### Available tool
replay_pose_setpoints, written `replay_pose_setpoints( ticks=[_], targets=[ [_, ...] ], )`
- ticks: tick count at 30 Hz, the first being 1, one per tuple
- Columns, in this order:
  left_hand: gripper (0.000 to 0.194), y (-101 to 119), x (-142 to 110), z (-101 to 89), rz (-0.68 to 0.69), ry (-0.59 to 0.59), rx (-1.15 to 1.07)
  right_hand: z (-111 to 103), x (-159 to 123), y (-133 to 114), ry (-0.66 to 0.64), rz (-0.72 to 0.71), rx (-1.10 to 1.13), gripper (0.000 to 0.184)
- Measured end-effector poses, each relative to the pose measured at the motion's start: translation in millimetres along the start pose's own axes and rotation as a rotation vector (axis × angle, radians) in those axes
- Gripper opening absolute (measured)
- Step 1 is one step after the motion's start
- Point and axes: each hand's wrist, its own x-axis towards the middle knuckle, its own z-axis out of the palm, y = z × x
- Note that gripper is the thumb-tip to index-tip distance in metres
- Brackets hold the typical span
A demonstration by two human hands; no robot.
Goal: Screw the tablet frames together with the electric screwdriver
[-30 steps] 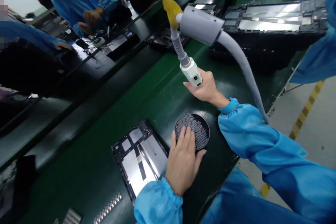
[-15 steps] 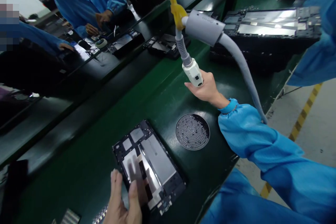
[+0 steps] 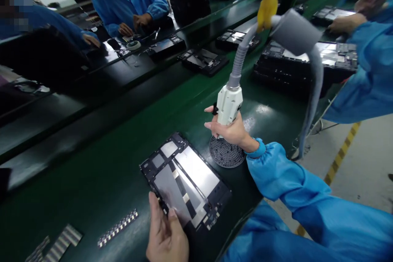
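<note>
My right hand (image 3: 231,132) is wrapped around a white electric screwdriver (image 3: 227,104) that hangs upright on a grey hose, its tip down over a round black screw tray (image 3: 226,155). My left hand (image 3: 166,235) rests with its fingers laid flat on the near corner of an opened tablet chassis (image 3: 186,180), which lies on the green conveyor belt (image 3: 101,172) with its silver inner plates showing. The chassis sits just left of the screw tray.
Strips of small parts (image 3: 117,223) lie on the belt at the lower left. More opened chassis (image 3: 204,60) and a stack (image 3: 307,63) sit further along. A co-worker's blue sleeve (image 3: 365,73) is at the right; other people work across the line. The belt's edge drops to the floor at right.
My right hand brought the screwdriver down from above the belt to the screw tray. My left hand left the tray and moved to the chassis's near corner.
</note>
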Motion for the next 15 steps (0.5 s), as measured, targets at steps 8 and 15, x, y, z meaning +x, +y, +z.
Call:
replay_pose_setpoints(
  ticks=[8, 15],
  targets=[
    [0.027, 14, -4, 1.2, 0.22, 0.135, 0.135, 3, 2, 18, -0.013, 0.02, -0.024, 0.026],
    [0.046, 5, 8, -17.5, 0.209, -0.088, -0.012, 5, -1, 17, -0.008, 0.015, -0.065, 0.022]
  ],
)
